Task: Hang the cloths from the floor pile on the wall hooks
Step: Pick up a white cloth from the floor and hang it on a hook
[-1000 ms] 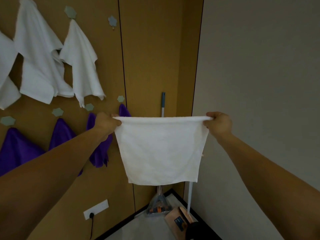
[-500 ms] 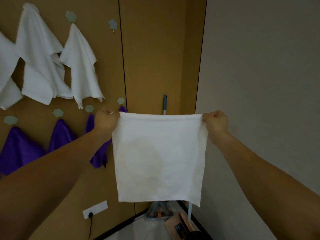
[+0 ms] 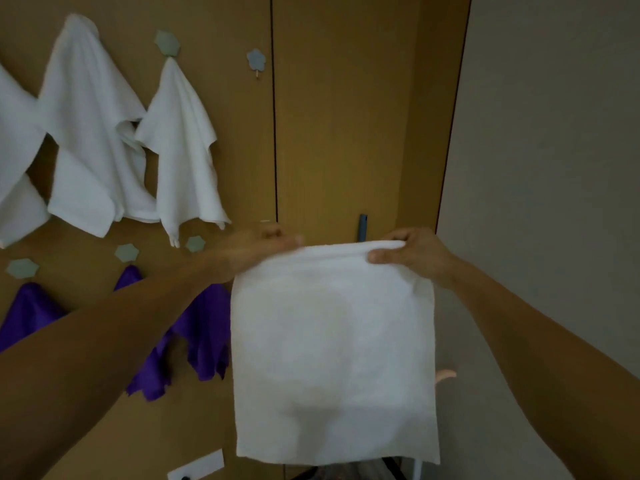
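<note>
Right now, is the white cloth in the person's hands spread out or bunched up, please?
Spread out: the white cloth hangs as a flat sheet, top edge gripped by left hand and right hand.

My feed is dim and warm, the light soft and even, with no hard shadows or glare. The left hand [image 3: 263,247] is smeared with blur, its fingers hard to tell apart; the right hand [image 3: 412,252] reads sharper. Below the fingers the white cloth [image 3: 332,358] looks soft and grainy. Above them, the panel seam [image 3: 275,133] bows slightly from wide-angle distortion.
</note>
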Demonstrator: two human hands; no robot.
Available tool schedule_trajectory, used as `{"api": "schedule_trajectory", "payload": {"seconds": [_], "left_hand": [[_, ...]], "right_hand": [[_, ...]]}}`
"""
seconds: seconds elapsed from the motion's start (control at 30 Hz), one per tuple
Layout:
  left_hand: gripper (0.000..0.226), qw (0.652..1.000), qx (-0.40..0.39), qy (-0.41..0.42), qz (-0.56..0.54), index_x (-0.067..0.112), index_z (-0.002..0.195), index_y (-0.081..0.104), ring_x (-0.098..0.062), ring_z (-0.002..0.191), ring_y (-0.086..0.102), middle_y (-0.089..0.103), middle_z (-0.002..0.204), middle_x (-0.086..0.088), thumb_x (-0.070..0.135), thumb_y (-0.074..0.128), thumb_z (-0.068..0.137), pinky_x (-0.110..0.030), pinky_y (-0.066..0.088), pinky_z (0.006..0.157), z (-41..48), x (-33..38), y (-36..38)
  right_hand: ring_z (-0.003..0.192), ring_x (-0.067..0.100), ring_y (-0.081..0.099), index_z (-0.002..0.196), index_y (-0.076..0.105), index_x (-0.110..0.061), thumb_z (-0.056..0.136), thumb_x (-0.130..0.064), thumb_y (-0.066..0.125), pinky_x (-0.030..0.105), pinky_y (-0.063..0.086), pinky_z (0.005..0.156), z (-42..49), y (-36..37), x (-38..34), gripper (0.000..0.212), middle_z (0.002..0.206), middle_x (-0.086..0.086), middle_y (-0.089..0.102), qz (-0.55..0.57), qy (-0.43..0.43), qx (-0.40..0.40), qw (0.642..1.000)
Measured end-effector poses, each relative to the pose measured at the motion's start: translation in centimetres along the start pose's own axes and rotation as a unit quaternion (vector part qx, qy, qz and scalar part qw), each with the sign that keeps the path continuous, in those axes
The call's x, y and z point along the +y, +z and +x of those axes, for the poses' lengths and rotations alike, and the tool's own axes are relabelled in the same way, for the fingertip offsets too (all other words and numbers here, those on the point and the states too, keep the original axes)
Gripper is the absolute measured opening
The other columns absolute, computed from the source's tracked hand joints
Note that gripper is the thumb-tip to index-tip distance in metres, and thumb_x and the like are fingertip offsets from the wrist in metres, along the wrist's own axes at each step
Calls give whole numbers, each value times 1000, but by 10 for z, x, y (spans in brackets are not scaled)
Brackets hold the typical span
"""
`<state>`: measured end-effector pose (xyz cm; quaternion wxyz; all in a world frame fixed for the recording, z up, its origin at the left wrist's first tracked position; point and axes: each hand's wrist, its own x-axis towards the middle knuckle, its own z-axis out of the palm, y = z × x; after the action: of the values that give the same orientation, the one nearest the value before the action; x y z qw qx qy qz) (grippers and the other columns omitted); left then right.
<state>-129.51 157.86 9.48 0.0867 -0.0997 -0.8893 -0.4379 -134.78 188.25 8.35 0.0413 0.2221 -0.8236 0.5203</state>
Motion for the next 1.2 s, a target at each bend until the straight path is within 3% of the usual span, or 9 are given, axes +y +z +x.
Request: {"api": "schedule_trajectory", "payload": {"seconds": [0.13,0.33,0.43,0.67,0.77,0.87,1.0,1.1,1.2], "left_hand": [[43,987,-124,7,100,40,83,74,-5,81,70,74,87,13,69,78,51,-24,57,73,41,-8,-20],[28,995,76,17,-59,23,68,74,-13,69,71,74,75,5,49,71,78,-25,53,64,102,-22,-52],[31,986,162,48,-9,23,71,59,-12,72,61,64,75,8,44,55,92,-22,42,62,131,-23,-61],[27,936,320,97,110,17,100,49,-4,71,47,52,83,6,39,34,102,-15,31,55,194,-14,-86],[26,920,347,88,160,16,106,45,-4,69,48,53,86,3,39,32,102,-15,30,52,222,-12,-104],[22,911,362,82,178,18,90,43,-5,65,48,52,76,4,38,41,99,-19,29,51,247,-8,-125],[37,905,389,116,128,11,83,59,-14,69,55,61,77,-2,47,58,89,-25,41,57,280,4,-153],[28,877,443,138,128,19,76,58,-12,68,55,60,73,2,43,56,91,-25,39,55,307,18,-178],[25,835,496,154,184,24,81,54,-4,67,50,54,72,11,43,48,95,-19,31,55,333,35,-205]], "right_hand": [[64,13,65,74,63,-10,73,-31,83,23,48,57,55,18,-6,29,75,-1,70,8,-7,44,999],[75,19,46,81,49,-9,89,-20,64,32,34,66,135,47,-19,20,82,9,49,14,-73,119,990],[77,15,47,94,51,-1,92,-20,58,30,35,63,177,57,-29,21,87,7,51,-8,-108,137,985],[80,8,58,105,62,-23,92,-17,54,22,47,67,264,70,-64,16,94,-8,62,100,-146,124,976],[76,7,67,91,69,-21,82,-40,73,22,53,67,297,69,-79,21,84,-11,70,109,-150,62,981],[72,13,68,90,69,-13,74,-36,82,28,55,65,336,65,-92,31,85,0,72,98,-154,31,983],[71,13,65,83,66,-15,77,-30,80,28,54,68,392,59,-115,22,84,0,70,165,-188,69,966],[55,0,59,73,58,-18,79,-30,78,15,45,49,428,57,-138,24,73,-4,65,166,-238,88,953],[66,11,58,71,54,-20,80,-35,74,26,45,59,462,57,-166,26,74,-4,61,133,-281,135,941]]}}
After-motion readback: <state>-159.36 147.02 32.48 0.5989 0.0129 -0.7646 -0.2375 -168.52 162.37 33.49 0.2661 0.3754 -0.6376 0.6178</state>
